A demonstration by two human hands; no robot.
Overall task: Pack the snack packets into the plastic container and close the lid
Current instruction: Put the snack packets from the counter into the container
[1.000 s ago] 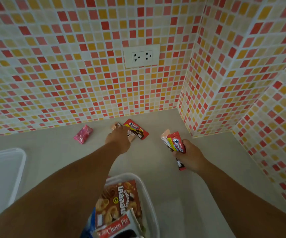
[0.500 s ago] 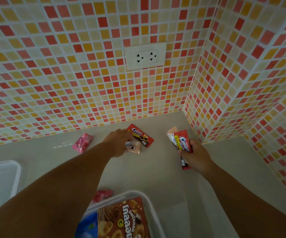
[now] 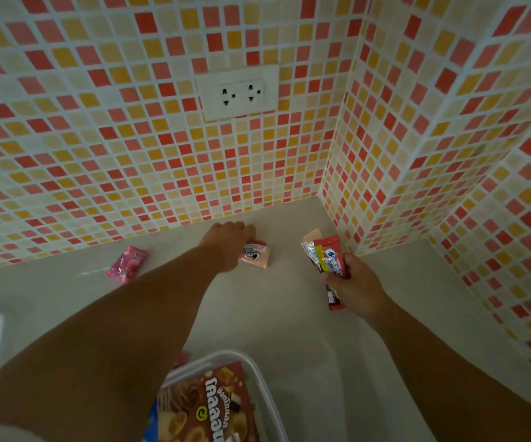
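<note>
Left hand [image 3: 225, 242] grip closes on a peach packet [image 3: 256, 255] lying on the counter [image 3: 273, 314]; right hand [image 3: 353, 282] grip clasps several snack packets [image 3: 324, 256].

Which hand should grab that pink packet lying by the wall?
Left. The left hand is nearer the pink packet, though busy with a pale packet; the right hand already grips several packets.

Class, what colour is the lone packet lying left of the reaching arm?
Pink packet, seen in the head view, the only one.
</note>
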